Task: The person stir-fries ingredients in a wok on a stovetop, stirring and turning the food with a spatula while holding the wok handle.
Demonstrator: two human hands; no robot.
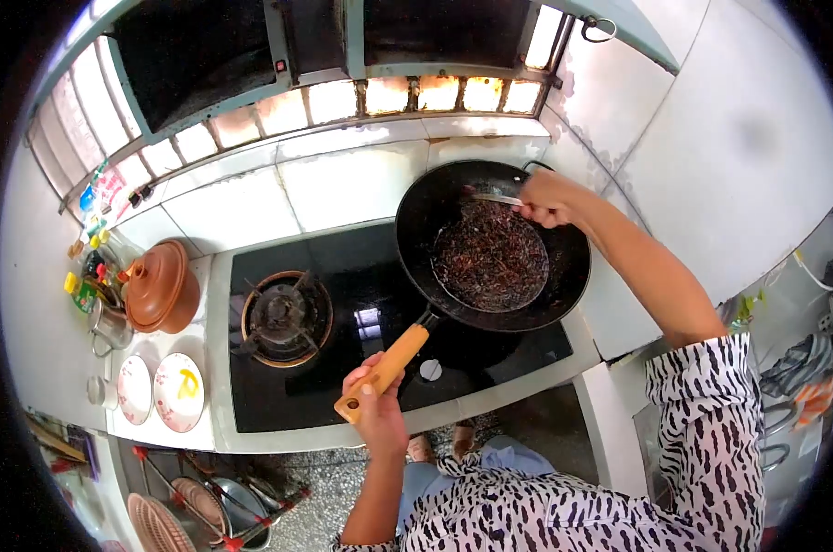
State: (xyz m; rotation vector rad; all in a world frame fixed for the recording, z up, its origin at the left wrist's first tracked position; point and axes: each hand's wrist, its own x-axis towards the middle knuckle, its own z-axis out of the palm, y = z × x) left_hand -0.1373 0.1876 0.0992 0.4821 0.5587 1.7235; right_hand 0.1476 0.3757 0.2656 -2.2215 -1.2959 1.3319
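A black wok (568,267) with a wooden handle (403,354) sits on the right side of the black glass stovetop (361,258). Dark, reddish-brown shredded food (490,256) in glossy liquid covers its bottom. My left hand (380,414) is closed around the handle near its end. Over the wok's far right side, my right hand (550,198) grips a thin metal utensil (497,198). The utensil points left across the wok; its far end is blurred against the dark pan, so its exact kind is unclear.
A bare gas burner (288,317) occupies the stove's left side. Further left stand a brown lidded clay pot (163,285), two plates (179,423), a metal mug (111,327) and several bottles. Below the counter, a rack (278,506) holds dishes. Tiled walls enclose the back and right.
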